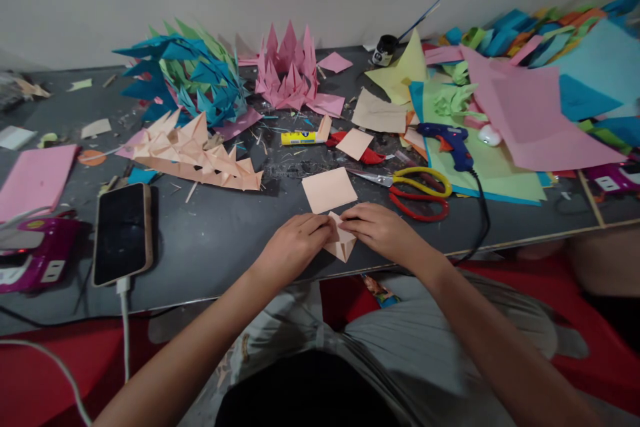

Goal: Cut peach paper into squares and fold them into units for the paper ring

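A small folded piece of peach paper point(343, 248) lies near the table's front edge, between my two hands. My left hand point(297, 240) pinches its left side with the fingers pressed together. On its upper right side, my right hand point(375, 227) has its fingertips closed on the paper. A flat peach sheet point(330, 190) rests just beyond my hands, and a smaller peach square point(355, 144) lies farther back. Scissors point(420, 192) with yellow and red handles are to the right of my right hand. A strip of folded peach points point(200, 159) stands at the left.
Blue and green point(200, 73) and pink point(289, 73) folded-paper pieces stand at the back. A yellow glue stick point(300, 138) lies mid-table. A blue glue gun point(453, 143) rests on coloured sheets at the right. A charging phone point(123, 233) and a purple device point(37, 253) are at the left.
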`<move>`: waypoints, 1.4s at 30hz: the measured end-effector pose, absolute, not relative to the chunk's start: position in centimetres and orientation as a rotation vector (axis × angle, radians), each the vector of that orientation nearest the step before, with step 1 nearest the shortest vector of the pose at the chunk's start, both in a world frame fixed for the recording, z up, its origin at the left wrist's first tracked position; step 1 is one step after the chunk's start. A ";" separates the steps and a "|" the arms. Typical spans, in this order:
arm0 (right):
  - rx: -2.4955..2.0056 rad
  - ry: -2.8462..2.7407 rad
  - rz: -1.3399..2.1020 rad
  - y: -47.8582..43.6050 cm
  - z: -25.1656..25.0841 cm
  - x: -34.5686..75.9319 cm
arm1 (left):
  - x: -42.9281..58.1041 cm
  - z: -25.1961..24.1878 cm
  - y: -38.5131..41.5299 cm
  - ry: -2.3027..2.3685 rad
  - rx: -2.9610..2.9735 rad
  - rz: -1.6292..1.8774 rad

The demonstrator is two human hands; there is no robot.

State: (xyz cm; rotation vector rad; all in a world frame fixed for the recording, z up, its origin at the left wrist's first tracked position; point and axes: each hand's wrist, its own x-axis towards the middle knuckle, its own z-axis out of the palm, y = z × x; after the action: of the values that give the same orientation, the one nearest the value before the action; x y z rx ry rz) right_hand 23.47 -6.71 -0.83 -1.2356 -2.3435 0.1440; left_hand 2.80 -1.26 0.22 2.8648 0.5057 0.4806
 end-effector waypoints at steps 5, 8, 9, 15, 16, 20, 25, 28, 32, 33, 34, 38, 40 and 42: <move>-1.231 -2.361 0.125 -6.8 -0.8 23.5 | 3.0 0.1 -1.5 0.523 2.887 0.500; -1.232 -2.362 0.121 -6.8 -0.7 23.4 | 3.0 0.0 -1.5 0.541 2.912 0.494; -1.239 -2.359 0.120 -6.8 -0.7 23.4 | 2.9 -0.1 -1.6 0.546 2.919 0.490; -1.260 -2.346 0.112 -6.8 -0.9 23.4 | 2.9 0.0 -1.6 0.534 2.936 0.454; -1.249 -2.346 0.107 -6.8 -1.0 23.4 | 2.9 0.0 -1.7 0.533 2.938 0.455; -1.192 -2.363 0.110 -6.7 -0.9 23.5 | 3.0 0.2 -1.7 0.528 2.943 0.461; -1.188 -2.357 0.111 -6.6 -0.7 23.5 | 3.0 0.2 -1.6 0.530 2.946 0.459; -1.189 -2.361 0.121 -6.5 -0.6 23.5 | 3.0 0.1 -1.5 0.533 2.946 0.464; -1.196 -2.354 0.146 -6.5 -0.8 23.5 | 2.9 0.0 -1.6 0.539 2.944 0.443; -1.201 -2.346 0.147 -6.6 -0.8 23.5 | 2.9 -0.1 -1.6 0.539 2.944 0.437; -1.206 -2.334 0.145 -6.6 -0.9 23.5 | 2.9 -0.1 -1.6 0.542 2.945 0.437; -1.224 -2.295 0.151 -6.7 -1.0 23.4 | 3.0 0.0 -1.6 0.542 2.950 0.441; -1.233 -2.291 0.172 -6.6 -1.1 23.4 | 3.0 0.0 -1.5 0.536 2.950 0.434; -1.240 -2.294 0.182 -6.6 -1.1 23.4 | 3.0 0.0 -1.5 0.538 2.951 0.426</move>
State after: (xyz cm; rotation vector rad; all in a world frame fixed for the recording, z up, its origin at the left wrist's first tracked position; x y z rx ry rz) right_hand 23.43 -6.60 -1.11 -1.2398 -2.2939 0.1816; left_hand 3.04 -1.50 0.01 2.9506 0.5379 0.4265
